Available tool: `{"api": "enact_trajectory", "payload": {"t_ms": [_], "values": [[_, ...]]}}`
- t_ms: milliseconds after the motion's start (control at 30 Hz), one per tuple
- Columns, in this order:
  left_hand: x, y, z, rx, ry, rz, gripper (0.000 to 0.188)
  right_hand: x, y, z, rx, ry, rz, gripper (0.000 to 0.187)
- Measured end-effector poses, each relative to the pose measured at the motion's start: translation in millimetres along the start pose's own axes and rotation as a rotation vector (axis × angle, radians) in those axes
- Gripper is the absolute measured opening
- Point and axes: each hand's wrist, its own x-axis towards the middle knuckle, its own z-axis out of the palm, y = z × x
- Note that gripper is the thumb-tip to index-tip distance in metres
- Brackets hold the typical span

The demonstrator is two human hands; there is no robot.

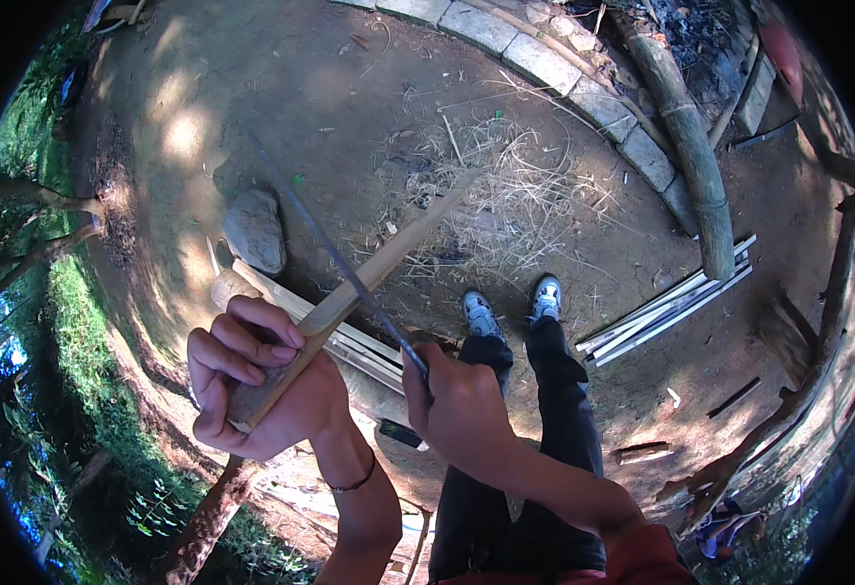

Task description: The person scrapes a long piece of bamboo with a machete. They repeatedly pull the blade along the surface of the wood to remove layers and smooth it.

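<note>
My left hand (296, 421) is closed around the near end of a long, flat wooden strip (390, 255), which slants away to the upper right. The thumb side of that hand faces up, and the fingers curl over the strip. My right hand (461, 409) makes a fist on the near end of a long, thin dark blade (312, 226); its handle is hidden inside the fist. Pointing to the upper left, the blade crosses the strip just beyond my left hand. Whether the two touch at the crossing, I cannot tell.
Pale curled shavings (535, 210) litter the ground ahead of my shoes (480, 314). Split strips (666, 310) lie at right, with more strips (364, 359) under my hands. A rounded stone (255, 231) sits at left. A thick bamboo pole (683, 136) leans over a stone border (544, 65).
</note>
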Motion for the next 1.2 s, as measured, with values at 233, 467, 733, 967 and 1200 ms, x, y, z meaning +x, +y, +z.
{"api": "enact_trajectory", "payload": {"t_ms": [233, 467, 733, 967, 1200], "values": [[-7.3, 2.6, -11.2, -0.015, -0.013, -0.015, 0.031, -2.8, 2.8, 2.3, 0.017, -0.012, 0.068, 0.02], [-7.5, 2.5, -15.0, -0.077, 0.006, -0.056, 0.029, 9.7, 50.5, 13.3, -0.037, 0.006, 0.253, 0.021], [-7.3, 4.5, -7.7, -0.091, 0.026, -0.054, 0.029, 24.2, 121.5, 47.7, -0.179, 0.065, 0.275, 0.027], [-4.8, -1.6, -9.2, -0.007, -0.007, -0.056, 0.03, 46.3, 184.0, 40.9, -0.15, 0.097, 0.43, 0.033], [-8.5, 4.8, -0.9, 0.043, 0.0, -0.047, 0.027, 33.0, 169.9, 47.8, -0.05, 0.072, 0.378, 0.032]]}}
